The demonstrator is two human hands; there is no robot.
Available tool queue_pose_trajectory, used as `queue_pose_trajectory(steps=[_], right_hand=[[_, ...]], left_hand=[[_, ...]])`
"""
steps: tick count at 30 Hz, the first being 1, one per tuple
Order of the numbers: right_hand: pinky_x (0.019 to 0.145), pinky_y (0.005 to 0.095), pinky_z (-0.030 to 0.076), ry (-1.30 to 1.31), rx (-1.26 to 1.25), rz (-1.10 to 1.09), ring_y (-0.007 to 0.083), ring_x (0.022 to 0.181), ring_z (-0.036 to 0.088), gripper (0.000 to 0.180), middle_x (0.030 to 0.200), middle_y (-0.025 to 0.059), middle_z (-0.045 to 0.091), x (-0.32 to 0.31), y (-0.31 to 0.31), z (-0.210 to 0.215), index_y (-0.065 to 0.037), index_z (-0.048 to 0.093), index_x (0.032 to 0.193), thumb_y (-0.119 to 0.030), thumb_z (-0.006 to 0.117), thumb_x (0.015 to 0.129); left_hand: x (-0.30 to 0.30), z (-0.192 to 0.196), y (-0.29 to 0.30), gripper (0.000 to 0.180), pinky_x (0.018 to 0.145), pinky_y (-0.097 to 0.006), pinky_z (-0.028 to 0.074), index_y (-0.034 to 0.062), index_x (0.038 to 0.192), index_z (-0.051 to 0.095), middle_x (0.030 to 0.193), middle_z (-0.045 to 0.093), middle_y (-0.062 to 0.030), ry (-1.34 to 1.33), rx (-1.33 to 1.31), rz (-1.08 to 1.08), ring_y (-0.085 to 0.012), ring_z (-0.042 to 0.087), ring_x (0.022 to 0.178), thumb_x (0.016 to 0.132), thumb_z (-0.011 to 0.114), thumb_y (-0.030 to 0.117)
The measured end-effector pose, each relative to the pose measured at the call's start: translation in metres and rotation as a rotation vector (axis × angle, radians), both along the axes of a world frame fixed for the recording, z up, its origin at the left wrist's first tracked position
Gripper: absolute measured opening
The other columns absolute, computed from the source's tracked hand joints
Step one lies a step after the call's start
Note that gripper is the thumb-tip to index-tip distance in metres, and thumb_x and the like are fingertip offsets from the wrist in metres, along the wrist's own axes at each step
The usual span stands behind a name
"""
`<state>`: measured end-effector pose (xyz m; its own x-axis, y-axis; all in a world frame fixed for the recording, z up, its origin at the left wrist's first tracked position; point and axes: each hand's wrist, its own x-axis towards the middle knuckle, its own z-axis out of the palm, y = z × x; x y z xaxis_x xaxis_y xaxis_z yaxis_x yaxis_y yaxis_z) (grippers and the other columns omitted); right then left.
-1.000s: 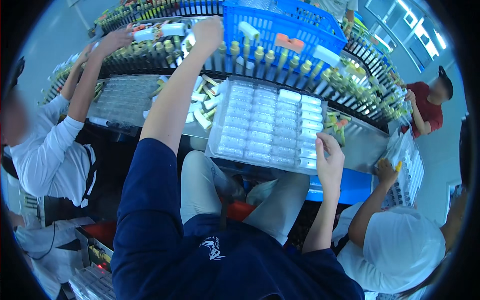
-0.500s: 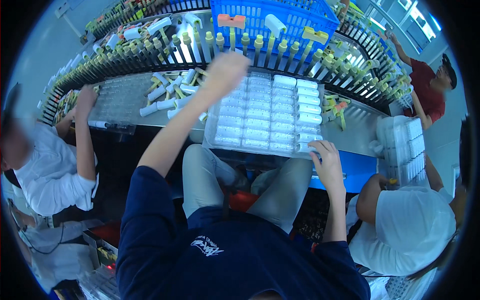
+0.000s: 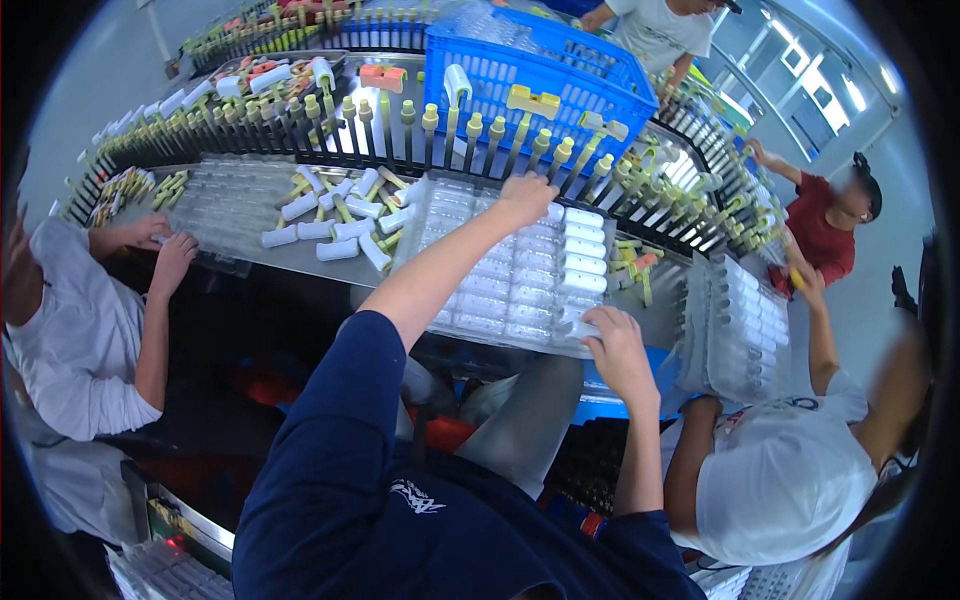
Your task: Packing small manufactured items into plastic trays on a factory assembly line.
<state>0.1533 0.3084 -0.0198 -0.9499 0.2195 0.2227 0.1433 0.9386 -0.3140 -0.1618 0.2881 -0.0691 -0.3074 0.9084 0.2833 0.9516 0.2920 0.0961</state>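
The clear plastic tray (image 3: 510, 270) lies on the steel counter (image 3: 300, 262) straight ahead of the person, its rows of pockets filled with small white capsule-shaped pieces. The left hand (image 3: 527, 196) reaches out on a long bare forearm to the tray's far edge, fingers curled downward onto the top row; whether it has hold of a piece there cannot be told. The right hand (image 3: 612, 345) rests at the tray's near right corner, fingers bent and closed around one white piece (image 3: 582, 327) at the edge of the last row.

Just left of the tray, loose white pieces (image 3: 335, 225) lie scattered on the counter, mixed with a few yellow-green ones. Further left sits a second clear tray (image 3: 215, 200), and a co-worker in a white shirt has a hand (image 3: 175, 262) at its near edge. Behind the trays runs a curved conveyor of black pegs (image 3: 390, 125) topped with yellow-green caps, some carrying white or orange parts. A blue plastic basket (image 3: 540, 70) stands behind the pegs. To the right, another co-worker in a white cap handles a stack of filled trays (image 3: 745, 325), and a person in a red shirt (image 3: 825, 235) works beyond.
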Motion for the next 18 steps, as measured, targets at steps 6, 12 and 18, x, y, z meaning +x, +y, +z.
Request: queue_pose_trajectory(steps=[6, 12, 18], right_hand=[[0.087, 0.0383, 0.050, 0.219, -0.365, -0.080, 0.0376, 0.100, 0.064, 0.026, 0.103, 0.0234, 0.066, -0.035, -0.013, 0.048, 0.003, 0.056, 0.113, -0.006, 0.064, 0.090], [0.095, 0.0336, 0.047, 0.409, -0.593, -0.197, 0.0187, 0.101, 0.063, 0.029, 0.105, 0.0146, 0.067, -0.017, -0.004, 0.032, 0.006, 0.057, 0.118, -0.010, 0.063, 0.094], [0.095, 0.0314, 0.046, 0.417, -0.671, -0.156, 0.0171, 0.102, 0.061, 0.028, 0.108, 0.0139, 0.066, -0.036, -0.014, 0.025, 0.006, 0.057, 0.117, -0.010, 0.062, 0.095]], left_hand=[[-0.010, -0.013, -0.022, 0.027, 0.080, -0.043, 0.050, 0.0029, 0.102, 0.057, 0.098, 0.062, -0.0133, 0.095, 0.318, -0.172, -0.0325, 0.062, 0.097, 0.076, 0.066, 0.005], [0.004, 0.105, -0.057, 0.023, 0.077, -0.047, 0.050, 0.0041, 0.102, 0.056, 0.096, 0.057, -0.0171, 0.068, 0.810, -0.109, -0.0377, 0.059, 0.089, 0.079, 0.060, 0.005], [-0.098, 0.140, -0.085, 0.032, 0.093, -0.046, 0.047, 0.0030, 0.121, 0.055, 0.119, 0.060, -0.0171, 0.102, 0.462, 0.051, -0.0357, 0.058, 0.110, 0.091, 0.056, 0.015]])
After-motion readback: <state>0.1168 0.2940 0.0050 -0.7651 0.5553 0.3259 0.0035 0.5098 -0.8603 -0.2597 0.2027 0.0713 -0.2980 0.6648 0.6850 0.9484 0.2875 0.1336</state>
